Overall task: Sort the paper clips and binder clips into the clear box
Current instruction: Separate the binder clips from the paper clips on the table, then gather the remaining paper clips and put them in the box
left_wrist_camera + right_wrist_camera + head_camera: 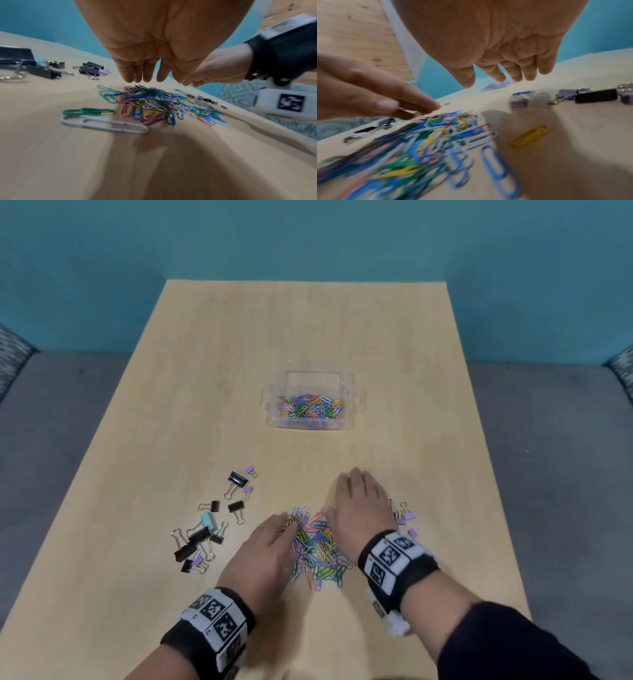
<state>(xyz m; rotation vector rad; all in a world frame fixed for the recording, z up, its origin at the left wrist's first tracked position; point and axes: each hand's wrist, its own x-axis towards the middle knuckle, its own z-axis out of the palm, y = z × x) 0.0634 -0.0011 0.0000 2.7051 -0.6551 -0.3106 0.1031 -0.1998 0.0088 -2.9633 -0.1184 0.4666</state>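
A heap of coloured paper clips (317, 546) (154, 104) (419, 142) lies on the table's near part, between my hands. My left hand (284, 525) (147, 75) hovers palm down at the heap's left edge with straight fingers, holding nothing. My right hand (346, 491) (505, 73) spreads relaxed fingers over the heap's right far side, also empty. The clear box (315, 380) stands further back in the middle and holds several paper clips. Black, purple and light-blue binder clips (198, 534) (91, 69) lie left of the heap. A smaller group of binder clips (409, 515) (595, 96) lies to its right.
The light wooden table (239, 371) has bare surface around the box. A grey couch (68, 422) and a teal wall lie beyond its edges. A white clip (102, 124), a yellow clip (530, 135) and a blue clip (500, 169) lie loose beside the heap.
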